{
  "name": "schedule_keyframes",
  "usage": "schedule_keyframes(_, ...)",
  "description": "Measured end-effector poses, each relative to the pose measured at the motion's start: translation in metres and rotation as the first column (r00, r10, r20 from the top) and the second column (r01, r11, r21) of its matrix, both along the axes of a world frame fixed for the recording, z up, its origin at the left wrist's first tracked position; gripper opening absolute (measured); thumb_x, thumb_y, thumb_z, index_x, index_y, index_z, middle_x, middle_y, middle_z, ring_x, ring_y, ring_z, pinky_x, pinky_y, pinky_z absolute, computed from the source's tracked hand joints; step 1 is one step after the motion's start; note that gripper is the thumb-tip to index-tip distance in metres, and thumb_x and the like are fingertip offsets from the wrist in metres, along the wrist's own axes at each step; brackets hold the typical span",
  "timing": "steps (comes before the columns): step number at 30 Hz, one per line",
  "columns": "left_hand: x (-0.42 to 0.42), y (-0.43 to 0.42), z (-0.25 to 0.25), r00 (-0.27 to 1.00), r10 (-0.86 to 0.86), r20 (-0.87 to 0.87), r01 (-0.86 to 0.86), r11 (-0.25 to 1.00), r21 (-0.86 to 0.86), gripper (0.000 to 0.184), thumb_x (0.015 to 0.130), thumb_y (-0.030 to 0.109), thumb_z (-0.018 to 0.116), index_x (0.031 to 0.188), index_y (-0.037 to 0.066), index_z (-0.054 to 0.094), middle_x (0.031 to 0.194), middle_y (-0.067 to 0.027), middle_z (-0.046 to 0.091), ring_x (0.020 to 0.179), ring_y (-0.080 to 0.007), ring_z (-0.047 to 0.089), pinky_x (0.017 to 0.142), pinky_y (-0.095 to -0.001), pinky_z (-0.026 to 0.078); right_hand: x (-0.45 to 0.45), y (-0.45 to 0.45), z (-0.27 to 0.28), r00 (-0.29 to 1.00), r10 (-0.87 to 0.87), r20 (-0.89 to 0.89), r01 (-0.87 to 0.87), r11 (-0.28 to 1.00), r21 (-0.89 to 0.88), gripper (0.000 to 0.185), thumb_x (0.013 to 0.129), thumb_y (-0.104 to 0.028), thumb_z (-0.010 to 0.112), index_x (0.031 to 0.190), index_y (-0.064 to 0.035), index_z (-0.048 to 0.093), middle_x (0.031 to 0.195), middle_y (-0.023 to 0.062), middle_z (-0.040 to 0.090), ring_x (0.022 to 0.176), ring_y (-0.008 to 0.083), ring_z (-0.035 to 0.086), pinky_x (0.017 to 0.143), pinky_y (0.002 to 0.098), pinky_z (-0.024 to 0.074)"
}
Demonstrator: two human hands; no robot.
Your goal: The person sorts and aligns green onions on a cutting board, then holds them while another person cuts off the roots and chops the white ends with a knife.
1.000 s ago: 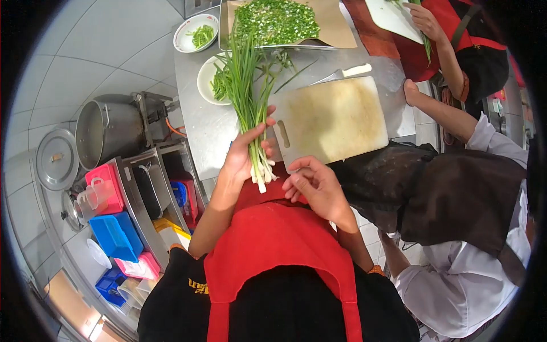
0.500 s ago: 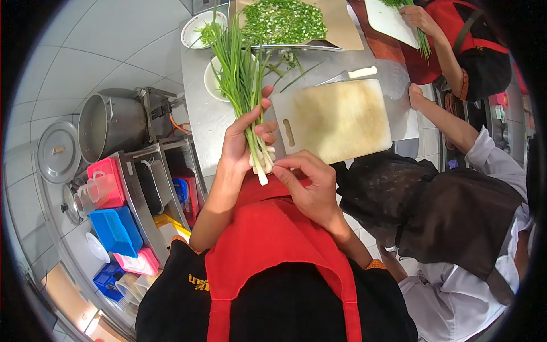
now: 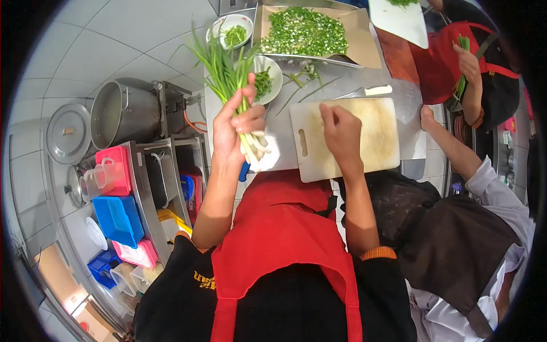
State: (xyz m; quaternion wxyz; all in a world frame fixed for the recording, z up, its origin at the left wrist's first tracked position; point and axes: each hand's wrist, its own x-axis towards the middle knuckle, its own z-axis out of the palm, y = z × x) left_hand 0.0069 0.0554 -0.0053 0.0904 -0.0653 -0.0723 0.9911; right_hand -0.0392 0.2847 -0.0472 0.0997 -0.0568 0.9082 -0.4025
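My left hand is wrapped round a bunch of green onions, left of the cutting board. Their white ends stick out below my fingers and the green tops fan up and left. My right hand is closed over the white cutting board, fingers curled in; what they hold, if anything, is hidden. Behind the board lies a knife with a white handle. Onion scraps are scattered on the steel table near a bowl of greens.
A paper-lined tray of chopped green onions stands at the back, beside another bowl. At right, one co-worker's hand holds green stalks; another person's arm reaches to the table edge. A large pot stands left.
My right hand has left the onions' white ends and moved up and right over the board. The bunch has shifted slightly up and left. The co-worker's stalks have moved away from their board.
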Motion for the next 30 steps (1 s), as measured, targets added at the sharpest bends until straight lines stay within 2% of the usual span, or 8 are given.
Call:
schedule_keyframes(2, 0.002, 0.002, 0.007, 0.992, -0.098, -0.073, 0.075, 0.96, -0.271, 0.041, 0.102, 0.012, 0.042, 0.141, 0.001, 0.034, 0.094, 0.0, 0.053, 0.054, -0.0041, 0.039, 0.041, -0.0181, 0.035, -0.022, -0.007, -0.03, 0.965, -0.024, -0.262, -0.019, 0.987, -0.159, 0.02, 0.092, -0.016, 0.063, 0.105, -0.0008, 0.058, 0.092, 0.0176, 0.067, 0.08, 0.0208, 0.065, 0.068, 0.0352, 0.0507)
schedule_keyframes(4, 0.008, 0.009, 0.013, 0.98, -0.2, -0.024, 0.143, 0.776, -0.615, 0.041, 0.101, 0.016, 0.049, 0.138, 0.003, 0.037, 0.088, 0.0015, 0.046, 0.047, -0.0033, 0.034, 0.037, -0.0171, 0.03, -0.025, -0.013, -0.013, 0.999, -0.002, -0.04, -0.013, 0.928, -0.371, 0.035, 0.09, -0.019, 0.067, 0.118, -0.0014, 0.054, 0.107, 0.0175, 0.066, 0.093, 0.024, 0.066, 0.075, 0.0354, 0.0522)
schedule_keyframes(6, 0.013, 0.021, 0.017, 0.944, -0.327, 0.051, 0.241, 0.574, -0.782, 0.037, 0.098, 0.019, 0.056, 0.13, 0.004, 0.044, 0.083, 0.0024, 0.049, 0.046, -0.0051, 0.04, 0.037, -0.0191, 0.031, -0.014, -0.02, 0.018, 0.759, 0.496, 0.422, 0.426, 0.113, -0.898, 0.045, 0.089, -0.014, 0.066, 0.13, -0.0048, 0.051, 0.123, 0.0161, 0.061, 0.11, 0.027, 0.062, 0.086, 0.0373, 0.0528)
schedule_keyframes(9, 0.014, 0.037, 0.002, 0.891, -0.43, 0.145, 0.219, 0.129, -0.967, 0.036, 0.093, 0.019, 0.065, 0.123, 0.005, 0.05, 0.076, 0.0017, 0.053, 0.051, -0.0071, 0.049, 0.04, -0.0223, 0.036, -0.018, -0.035, 0.033, 0.849, 0.511, 0.131, 0.177, -0.044, -0.983, 0.057, 0.084, -0.013, 0.072, 0.135, -0.0031, 0.048, 0.129, 0.0175, 0.057, 0.11, 0.0268, 0.062, 0.086, 0.0363, 0.0526)
schedule_keyframes(13, 0.006, 0.063, -0.035, 0.908, -0.395, 0.138, 0.079, -0.164, -0.983, 0.052, 0.085, 0.018, 0.076, 0.127, 0.001, 0.051, 0.086, -0.0039, 0.065, 0.079, -0.0133, 0.063, 0.072, -0.0285, 0.051, -0.022, -0.028, 0.067, 0.97, 0.215, 0.115, -0.016, 0.529, -0.849, 0.048, 0.076, -0.008, 0.081, 0.117, 0.0017, 0.057, 0.105, 0.0102, 0.065, 0.09, 0.0179, 0.067, 0.076, 0.0298, 0.0541)
schedule_keyframes(16, -0.007, 0.091, -0.056, 0.932, -0.22, -0.289, -0.295, 0.004, -0.955, 0.054, 0.081, 0.018, 0.078, 0.126, 0.0, 0.053, 0.091, -0.0055, 0.066, 0.083, -0.0143, 0.063, 0.074, -0.0292, 0.051, -0.014, -0.018, 0.071, 0.996, 0.033, -0.08, -0.084, 0.611, -0.788, 0.044, 0.073, -0.004, 0.083, 0.11, -0.0003, 0.059, 0.092, 0.0041, 0.065, 0.08, 0.0132, 0.065, 0.071, 0.0274, 0.0535)
schedule_keyframes(21, -0.028, 0.109, -0.055, 0.829, -0.351, -0.435, -0.485, -0.067, -0.872, 0.05, 0.077, 0.012, 0.075, 0.122, 0.002, 0.057, 0.102, -0.0088, 0.068, 0.091, -0.0168, 0.063, 0.081, -0.032, 0.05, 0.0, -0.004, 0.059, 1.0, 0.015, 0.018, 0.008, 0.522, -0.853, 0.106, 0.069, -0.001, 0.084, 0.15, -0.0034, 0.016, 0.125, 0.008, 0.05, 0.111, 0.0164, 0.053, 0.092, 0.0302, 0.0478)
schedule_keyframes(30, -0.046, 0.141, -0.096, 0.818, -0.229, -0.527, -0.541, 0.0, -0.841, 0.036, 0.08, 0.012, 0.075, 0.111, -0.001, 0.06, 0.088, -0.0063, 0.067, 0.083, -0.0184, 0.062, 0.074, -0.0323, 0.05, -0.002, 0.003, 0.053, 0.989, -0.147, -0.015, 0.061, 0.499, -0.864, 0.084, 0.072, 0.001, 0.081, 0.14, 0.0014, 0.033, 0.108, 0.0063, 0.06, 0.098, 0.0147, 0.061, 0.086, 0.0288, 0.0511)
